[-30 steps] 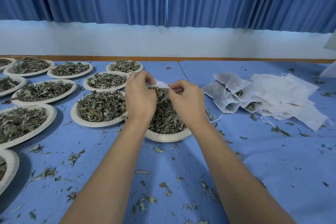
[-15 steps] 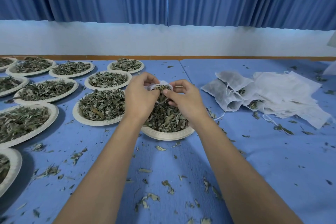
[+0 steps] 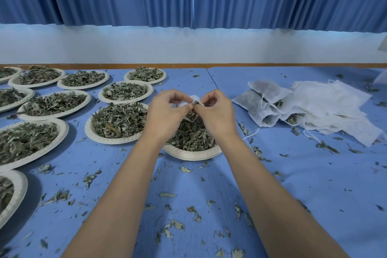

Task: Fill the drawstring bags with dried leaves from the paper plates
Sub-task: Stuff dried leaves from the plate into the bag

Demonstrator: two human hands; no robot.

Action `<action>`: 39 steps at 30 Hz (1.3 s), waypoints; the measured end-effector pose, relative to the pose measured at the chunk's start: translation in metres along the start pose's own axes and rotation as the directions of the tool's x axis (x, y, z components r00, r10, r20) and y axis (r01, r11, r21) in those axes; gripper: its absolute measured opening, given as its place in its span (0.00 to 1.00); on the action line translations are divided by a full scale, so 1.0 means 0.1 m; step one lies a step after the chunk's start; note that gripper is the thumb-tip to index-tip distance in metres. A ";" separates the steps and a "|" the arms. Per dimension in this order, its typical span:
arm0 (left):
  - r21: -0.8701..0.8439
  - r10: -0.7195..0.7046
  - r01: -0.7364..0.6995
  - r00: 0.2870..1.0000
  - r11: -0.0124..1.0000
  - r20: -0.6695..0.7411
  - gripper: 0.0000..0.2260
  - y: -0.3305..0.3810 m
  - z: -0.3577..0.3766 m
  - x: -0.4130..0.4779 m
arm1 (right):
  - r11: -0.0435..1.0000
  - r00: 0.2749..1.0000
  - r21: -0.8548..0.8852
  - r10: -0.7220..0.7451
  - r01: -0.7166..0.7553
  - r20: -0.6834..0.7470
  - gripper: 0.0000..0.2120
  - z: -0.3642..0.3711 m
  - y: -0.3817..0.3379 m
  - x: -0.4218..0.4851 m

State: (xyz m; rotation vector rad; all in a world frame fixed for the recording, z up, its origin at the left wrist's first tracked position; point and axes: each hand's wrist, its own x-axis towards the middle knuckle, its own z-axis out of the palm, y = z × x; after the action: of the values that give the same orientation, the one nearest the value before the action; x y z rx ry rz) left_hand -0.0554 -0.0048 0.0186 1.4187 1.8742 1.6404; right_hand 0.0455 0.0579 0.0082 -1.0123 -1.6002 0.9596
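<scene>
My left hand (image 3: 167, 111) and my right hand (image 3: 215, 111) meet above a paper plate (image 3: 191, 154) heaped with dried leaves. Between their fingertips they pinch the mouth of a small white drawstring bag (image 3: 193, 99), with a few leaves poking out of it. Most of the bag is hidden behind my fingers. To the right lie filled bags (image 3: 261, 102) and a pile of flat empty bags (image 3: 335, 111).
Several more paper plates of dried leaves cover the left half of the blue table, the nearest plate (image 3: 100, 137) just left of my left wrist. Loose leaf bits (image 3: 194, 213) litter the cloth between my forearms. A white wall and blue curtains stand behind.
My two hands have drawn closer together, and the bag's mouth has narrowed from wide open to pinched between the fingertips. The bag stays above the same plate.
</scene>
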 end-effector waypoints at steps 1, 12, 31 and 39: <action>0.009 0.006 -0.006 1.000 1.000 -0.018 0.10 -0.01 0.01 0.00 | 1.000 1.000 -0.001 0.000 0.000 0.006 0.14 0.00 0.00 0.00; 0.249 0.137 -0.064 0.947 0.966 -0.289 0.10 -0.06 0.06 0.10 | 0.997 0.974 0.067 0.031 -0.048 0.225 0.11 -0.05 -0.12 -0.04; 0.162 0.070 -0.047 0.988 0.986 -0.137 0.09 0.01 0.05 0.12 | 0.991 0.990 0.094 0.083 -0.094 0.114 0.07 -0.06 -0.10 -0.01; 0.238 0.079 -0.034 0.980 0.971 -0.181 0.08 0.00 0.01 0.17 | 0.996 0.997 0.089 0.007 -0.014 0.078 0.09 -0.06 -0.15 -0.01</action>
State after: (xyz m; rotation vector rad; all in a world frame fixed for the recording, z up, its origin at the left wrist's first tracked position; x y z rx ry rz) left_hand -0.0629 0.0090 0.0245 1.4612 2.2168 1.6791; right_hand 0.0493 0.0526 0.0232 -0.9330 -1.6027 1.0799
